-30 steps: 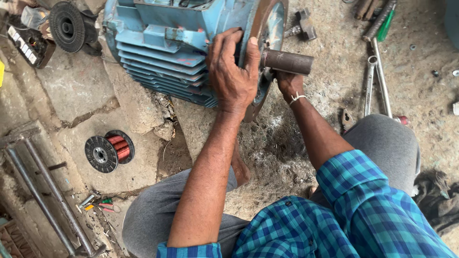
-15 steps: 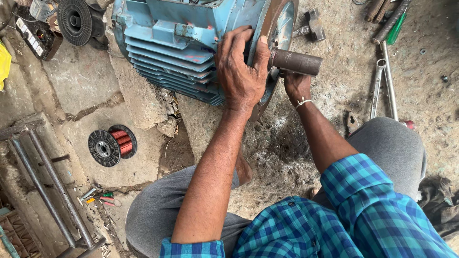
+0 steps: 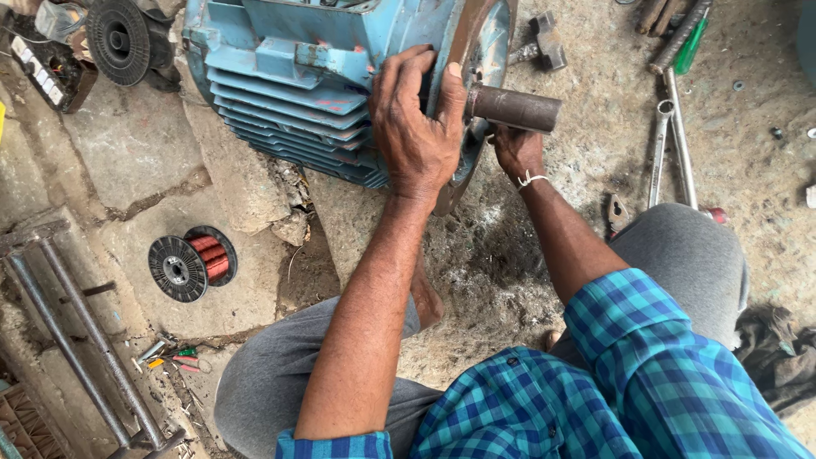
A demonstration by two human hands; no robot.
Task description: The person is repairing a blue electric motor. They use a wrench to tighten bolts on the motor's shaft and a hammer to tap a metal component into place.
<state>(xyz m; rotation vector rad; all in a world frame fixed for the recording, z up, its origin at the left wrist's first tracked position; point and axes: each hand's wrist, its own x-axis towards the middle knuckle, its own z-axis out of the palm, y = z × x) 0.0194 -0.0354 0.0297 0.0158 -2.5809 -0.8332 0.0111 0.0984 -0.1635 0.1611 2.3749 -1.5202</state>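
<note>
Both hands [image 3: 416, 127] grip blue finned motor [image 3: 289, 76].

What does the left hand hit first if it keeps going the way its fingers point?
The left hand already lies on the blue motor housing, fingers pointing up over its ribbed side; going on, it likely meets more housing at once.

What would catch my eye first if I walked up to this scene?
The big blue finned motor at the top, lying on the stone floor. The left hand grips its end plate, and the right hand sits just under the brown shaft that sticks out. At lower left lies a black spool of copper wire.
</note>
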